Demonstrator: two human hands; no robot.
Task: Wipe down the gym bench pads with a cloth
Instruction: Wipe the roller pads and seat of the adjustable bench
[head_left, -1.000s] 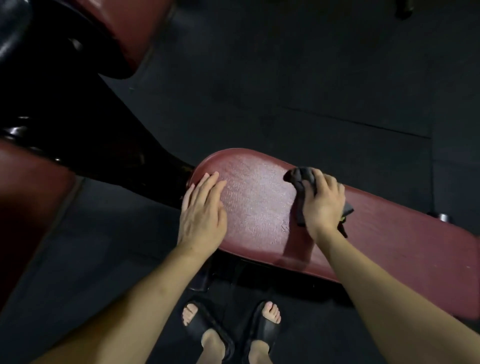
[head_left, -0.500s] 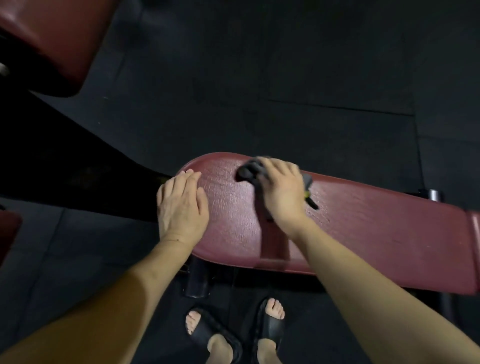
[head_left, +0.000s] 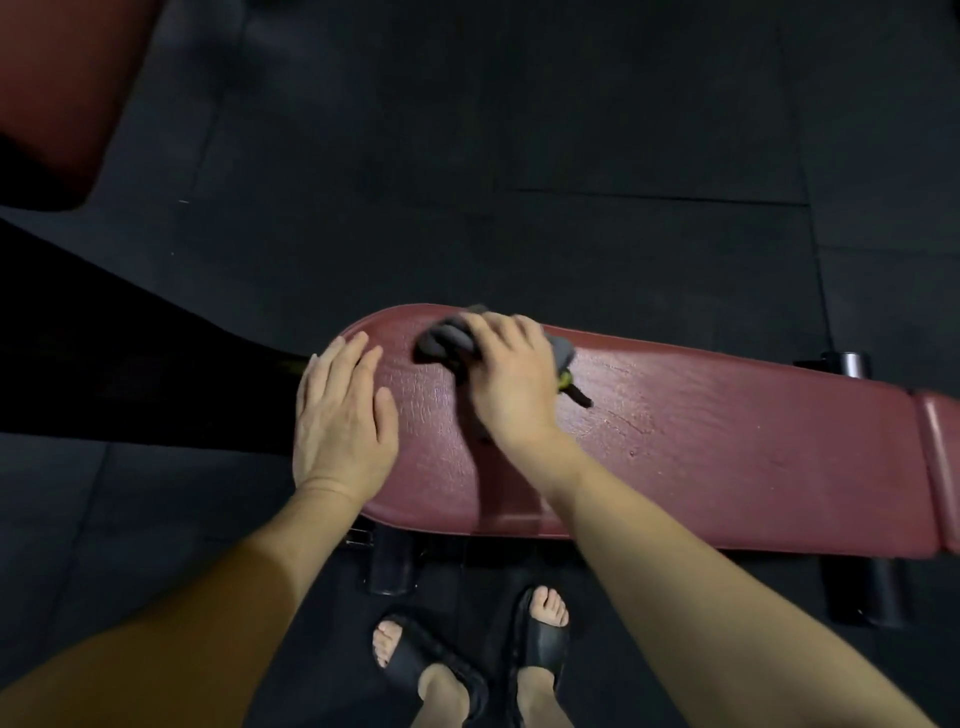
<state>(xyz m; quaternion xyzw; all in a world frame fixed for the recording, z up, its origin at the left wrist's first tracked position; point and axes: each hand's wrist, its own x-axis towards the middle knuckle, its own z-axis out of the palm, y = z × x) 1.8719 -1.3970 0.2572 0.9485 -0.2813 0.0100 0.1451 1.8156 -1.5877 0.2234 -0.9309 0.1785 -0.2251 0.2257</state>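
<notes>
1. Farthest left, a second red pad (head_left: 62, 88) fills the upper corner, well apart from both hands, its edge rounded and its surface smooth.
2. Next, the left hand (head_left: 340, 421) lies flat, palm down, on the rounded end of the bench pad (head_left: 727, 447), fingers straight and close together, thumb spread to the side, forearm reaching up from the lower left.
3. Just right of it, the right hand (head_left: 506, 379) presses a cloth (head_left: 447, 340) onto the pad, fingers curled over the bunched fabric, wrist bent, forearm coming from the lower right.
4. Dark grey and soft, the cloth is crumpled, poking out ahead of the fingertips and behind the knuckles.
5. Under both hands the pad is dark red, long, glossy, with fine cracks.
6. Below the hands, two feet in black sandals (head_left: 540, 644) stand on dark matte floor (head_left: 571, 130).
</notes>
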